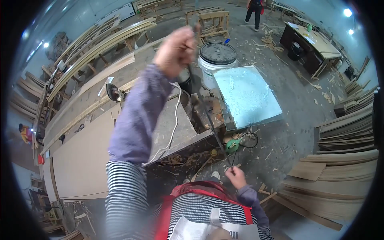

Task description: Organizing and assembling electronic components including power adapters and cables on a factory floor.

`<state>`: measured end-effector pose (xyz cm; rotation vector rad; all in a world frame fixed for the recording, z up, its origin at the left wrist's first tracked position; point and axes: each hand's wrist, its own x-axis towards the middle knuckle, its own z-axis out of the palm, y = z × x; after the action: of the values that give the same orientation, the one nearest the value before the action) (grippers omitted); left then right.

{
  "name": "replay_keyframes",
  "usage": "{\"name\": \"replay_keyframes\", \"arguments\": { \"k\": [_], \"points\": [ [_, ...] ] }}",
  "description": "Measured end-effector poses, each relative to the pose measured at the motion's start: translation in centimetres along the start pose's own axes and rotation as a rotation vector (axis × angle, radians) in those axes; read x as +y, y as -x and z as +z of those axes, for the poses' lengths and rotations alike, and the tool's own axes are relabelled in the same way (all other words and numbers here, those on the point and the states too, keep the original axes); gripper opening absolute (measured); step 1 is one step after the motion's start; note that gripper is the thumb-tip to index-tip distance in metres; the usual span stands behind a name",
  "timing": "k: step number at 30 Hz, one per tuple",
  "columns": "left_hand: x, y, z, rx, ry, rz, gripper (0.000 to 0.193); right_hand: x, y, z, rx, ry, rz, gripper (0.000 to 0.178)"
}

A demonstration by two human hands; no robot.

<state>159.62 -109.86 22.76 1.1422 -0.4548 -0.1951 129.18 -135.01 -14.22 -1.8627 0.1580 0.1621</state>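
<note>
My left hand (176,52) is raised high at the upper middle, closed in a fist on the upper part of a long, dark, narrow strip (212,125). The strip slants down to the right, in front of the workbench. Its lower end meets my right hand (236,177), whose fingers are pinched together on it close to my body. I cannot tell whether the strip is a strap or a thin rod. A white cord (175,127) lies on the bench to its left. On its right, a board with a white, wet-looking coating (249,98) rests on a stand.
A lidded white bucket (216,60) stands beyond the coated board. A green round tool (232,145) hangs below that board. Large wooden panels (82,160) cover the long bench at left. Stacked boards (336,172) line the right. Another person (255,14) stands far off.
</note>
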Motion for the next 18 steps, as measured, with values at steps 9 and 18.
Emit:
{"name": "replay_keyframes", "arguments": {
  "k": [9,18],
  "points": [
    [13.1,21.9,-4.8,0.326,-0.056,0.490,0.044,21.3,-0.5,-15.1,-0.068,1.022,0.212,0.017],
    [13.5,45.0,-25.9,0.877,0.014,0.397,0.034,25.3,10.4,-21.2,-0.445,1.053,0.694,0.025]
  ]
}}
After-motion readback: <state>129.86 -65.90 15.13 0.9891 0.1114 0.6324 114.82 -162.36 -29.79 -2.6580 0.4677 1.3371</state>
